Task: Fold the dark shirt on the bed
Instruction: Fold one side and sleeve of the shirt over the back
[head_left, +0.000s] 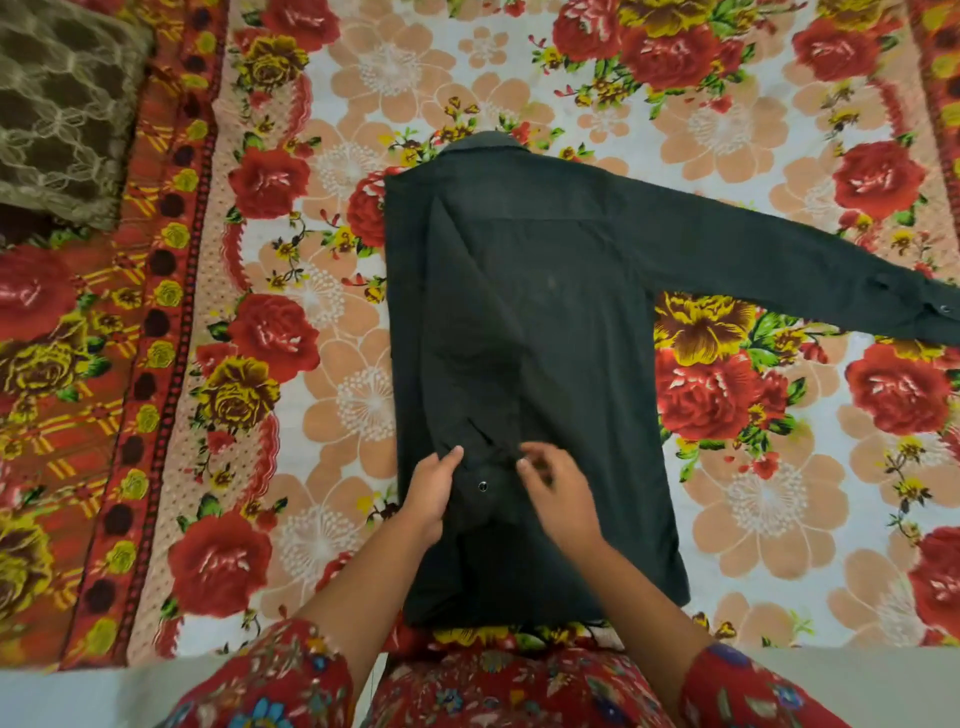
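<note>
Dark shirt (545, 322); apparently face down

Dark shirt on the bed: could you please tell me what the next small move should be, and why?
Probably smooth the cuff of the folded sleeve flat: the left hand and right hand are both at it, and it looks bunched on the back of the dark shirt. The outstretched sleeve on the bedsheet would come after.

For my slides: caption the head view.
Left hand and right hand tend the folded-in sleeve on the dark shirt; other sleeve outstretched.
</note>
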